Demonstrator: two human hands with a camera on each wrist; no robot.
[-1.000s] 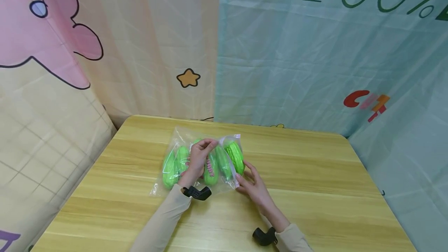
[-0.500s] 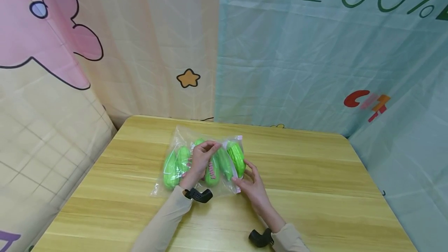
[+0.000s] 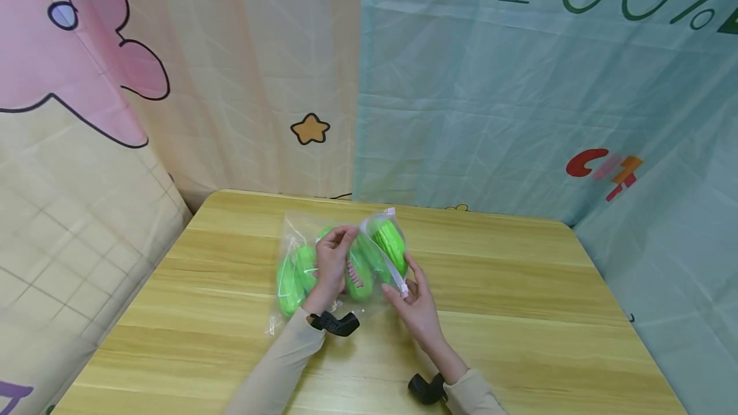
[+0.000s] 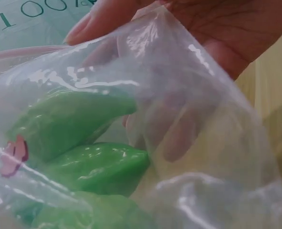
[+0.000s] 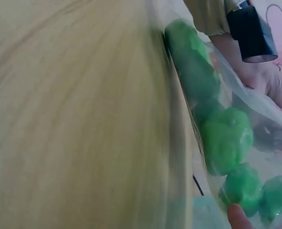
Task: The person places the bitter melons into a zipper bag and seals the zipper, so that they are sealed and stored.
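Observation:
A clear zip bag (image 3: 298,228) lies on the table with several long green vegetable-shaped pieces (image 3: 290,287) inside, one bearing pink marks. Its white zip strip (image 3: 380,250) curves away from the opposite edge, so the mouth gapes to the right. A bright green ridged piece (image 3: 390,243) shows in that gap. My left hand (image 3: 332,261) pinches the upper layer of plastic; in the left wrist view its thumb (image 4: 102,21) presses on the film. My right hand (image 3: 423,312) holds the mouth's near right corner between thumb and fingers, with a fingertip (image 5: 238,217) against the bag.
A wooden table (image 3: 519,312) carries the bag near its far edge. Printed curtains (image 3: 461,114) hang behind it and along both sides. A black wrist camera (image 3: 334,323) sits on the left wrist and another black camera (image 3: 426,389) on the right.
The bag's mouth end has lifted and tilted, and its gap has widened. Its left end has slid slightly right and nearer. Both hands keep to the same parts of the bag.

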